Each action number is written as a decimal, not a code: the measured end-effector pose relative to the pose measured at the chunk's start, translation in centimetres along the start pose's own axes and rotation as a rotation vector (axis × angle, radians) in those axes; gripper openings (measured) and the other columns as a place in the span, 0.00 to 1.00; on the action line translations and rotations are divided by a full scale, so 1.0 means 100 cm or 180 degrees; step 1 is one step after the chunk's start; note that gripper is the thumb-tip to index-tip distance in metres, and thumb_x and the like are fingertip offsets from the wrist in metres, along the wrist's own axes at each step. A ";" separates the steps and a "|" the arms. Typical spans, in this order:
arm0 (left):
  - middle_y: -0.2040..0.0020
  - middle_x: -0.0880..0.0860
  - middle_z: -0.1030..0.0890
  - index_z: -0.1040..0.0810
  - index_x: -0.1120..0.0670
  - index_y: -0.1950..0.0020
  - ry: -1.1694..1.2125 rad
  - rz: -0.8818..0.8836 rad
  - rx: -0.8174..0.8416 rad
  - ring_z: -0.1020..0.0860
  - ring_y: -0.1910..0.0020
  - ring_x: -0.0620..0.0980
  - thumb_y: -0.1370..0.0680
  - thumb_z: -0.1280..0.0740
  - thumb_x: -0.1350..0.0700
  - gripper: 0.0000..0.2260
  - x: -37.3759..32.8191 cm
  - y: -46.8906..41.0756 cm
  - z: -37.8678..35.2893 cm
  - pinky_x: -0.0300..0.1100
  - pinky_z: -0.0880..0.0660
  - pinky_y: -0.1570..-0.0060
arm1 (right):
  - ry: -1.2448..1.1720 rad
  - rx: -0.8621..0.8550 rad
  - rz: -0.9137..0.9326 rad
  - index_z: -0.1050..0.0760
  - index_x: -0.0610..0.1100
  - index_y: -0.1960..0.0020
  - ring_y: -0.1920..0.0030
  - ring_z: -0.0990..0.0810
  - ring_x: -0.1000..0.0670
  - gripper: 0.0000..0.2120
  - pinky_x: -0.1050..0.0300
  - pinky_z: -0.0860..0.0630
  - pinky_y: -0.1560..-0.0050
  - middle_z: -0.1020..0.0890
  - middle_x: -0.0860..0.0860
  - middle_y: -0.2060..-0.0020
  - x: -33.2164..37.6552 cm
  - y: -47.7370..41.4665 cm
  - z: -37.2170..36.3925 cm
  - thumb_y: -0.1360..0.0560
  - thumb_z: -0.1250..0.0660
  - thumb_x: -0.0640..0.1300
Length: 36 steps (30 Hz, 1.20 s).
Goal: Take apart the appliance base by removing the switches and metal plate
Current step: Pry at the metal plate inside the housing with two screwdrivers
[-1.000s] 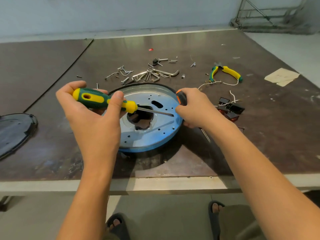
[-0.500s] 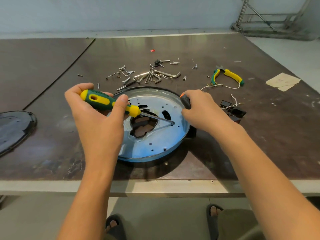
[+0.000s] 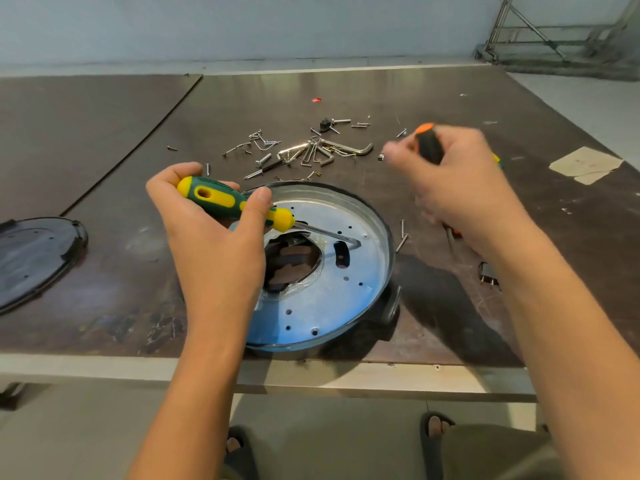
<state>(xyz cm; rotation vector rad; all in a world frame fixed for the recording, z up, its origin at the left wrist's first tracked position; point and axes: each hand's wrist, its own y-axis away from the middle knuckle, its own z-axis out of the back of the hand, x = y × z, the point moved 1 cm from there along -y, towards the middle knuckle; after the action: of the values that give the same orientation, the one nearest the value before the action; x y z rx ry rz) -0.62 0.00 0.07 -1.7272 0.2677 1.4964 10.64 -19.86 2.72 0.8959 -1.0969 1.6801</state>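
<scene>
Right hand, fingers curled round the orange-capped screwdriver, has lifted off the appliance base; left hand grips the green-and-yellow screwdriver against its metal plate, judged still attached.

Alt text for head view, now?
Left hand grips a green screwdriver, tip against the round metal plate in the appliance base; right hand, blurred, holds a black screwdriver beside it. Screws and hex keys lie behind.

I count two screwdrivers, a green-yellow screwdriver and an orange-capped screwdriver, one appliance base, one black cover, and loose screws too many to count.
</scene>
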 end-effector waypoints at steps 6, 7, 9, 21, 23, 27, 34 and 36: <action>0.48 0.52 0.23 0.38 0.52 0.38 -0.0222 -0.0280 -0.0083 0.19 0.50 0.49 0.25 0.24 0.56 0.26 -0.002 0.004 -0.005 0.52 0.19 0.48 | -0.2364 -0.0129 0.0144 0.35 0.44 0.47 0.66 0.30 0.51 0.05 0.56 0.29 0.66 0.31 0.49 0.64 0.010 -0.005 0.000 0.13 0.43 0.44; 0.48 0.52 0.23 0.38 0.52 0.38 -0.0281 -0.0310 -0.0068 0.20 0.50 0.48 0.25 0.23 0.56 0.26 -0.002 0.004 -0.005 0.52 0.19 0.48 | -0.2501 -0.0163 0.0143 0.35 0.44 0.47 0.65 0.29 0.51 0.05 0.56 0.28 0.65 0.30 0.49 0.63 0.007 -0.005 -0.004 0.13 0.44 0.44; 0.48 0.51 0.24 0.38 0.51 0.38 -0.0341 -0.0308 -0.0058 0.20 0.50 0.48 0.25 0.23 0.56 0.26 -0.002 0.005 -0.006 0.52 0.19 0.48 | -0.2473 -0.0197 0.0215 0.34 0.45 0.47 0.64 0.27 0.51 0.05 0.55 0.25 0.63 0.30 0.49 0.61 0.000 -0.006 -0.011 0.13 0.44 0.44; 0.49 0.51 0.25 0.38 0.51 0.39 -0.0387 -0.0408 -0.0023 0.20 0.51 0.51 0.25 0.24 0.56 0.25 0.002 0.005 -0.008 0.53 0.19 0.50 | -0.1947 0.0295 0.0666 0.26 0.46 0.43 0.59 0.27 0.50 0.05 0.51 0.21 0.53 0.29 0.47 0.60 -0.029 -0.011 -0.036 0.18 0.37 0.40; 0.51 0.47 0.26 0.38 0.51 0.39 -0.0422 -0.0452 -0.0028 0.21 0.52 0.49 0.25 0.24 0.55 0.25 0.002 0.005 -0.009 0.50 0.19 0.50 | -0.1980 0.0298 0.0708 0.26 0.45 0.43 0.61 0.26 0.50 0.05 0.50 0.21 0.52 0.29 0.47 0.61 -0.030 -0.013 -0.036 0.18 0.37 0.40; 0.52 0.45 0.26 0.38 0.50 0.39 -0.0434 -0.0496 -0.0015 0.22 0.53 0.45 0.25 0.24 0.54 0.25 0.004 0.006 -0.009 0.38 0.22 0.52 | -0.2090 0.0314 0.0752 0.27 0.43 0.42 0.61 0.25 0.50 0.06 0.50 0.21 0.52 0.28 0.47 0.61 -0.032 -0.013 -0.035 0.18 0.39 0.38; 0.53 0.45 0.29 0.38 0.52 0.39 -0.0343 -0.0493 -0.0013 0.25 0.58 0.38 0.25 0.26 0.61 0.24 0.005 0.008 -0.010 0.29 0.26 0.58 | -0.2428 0.0549 0.0627 0.28 0.41 0.40 0.61 0.28 0.50 0.08 0.54 0.23 0.55 0.30 0.45 0.60 -0.032 -0.010 -0.033 0.17 0.42 0.37; 0.53 0.44 0.30 0.38 0.51 0.39 -0.0369 -0.0468 -0.0021 0.25 0.57 0.38 0.25 0.26 0.61 0.24 0.005 0.008 -0.010 0.29 0.26 0.58 | -0.2422 0.0687 0.0695 0.28 0.40 0.39 0.62 0.28 0.50 0.09 0.54 0.25 0.55 0.30 0.45 0.61 -0.032 -0.009 -0.033 0.17 0.43 0.37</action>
<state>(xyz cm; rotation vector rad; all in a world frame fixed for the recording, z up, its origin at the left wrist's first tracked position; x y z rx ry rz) -0.28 -1.08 -0.75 -1.6218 0.0738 1.4839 12.21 -17.51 -1.02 1.6892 -1.5669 1.6882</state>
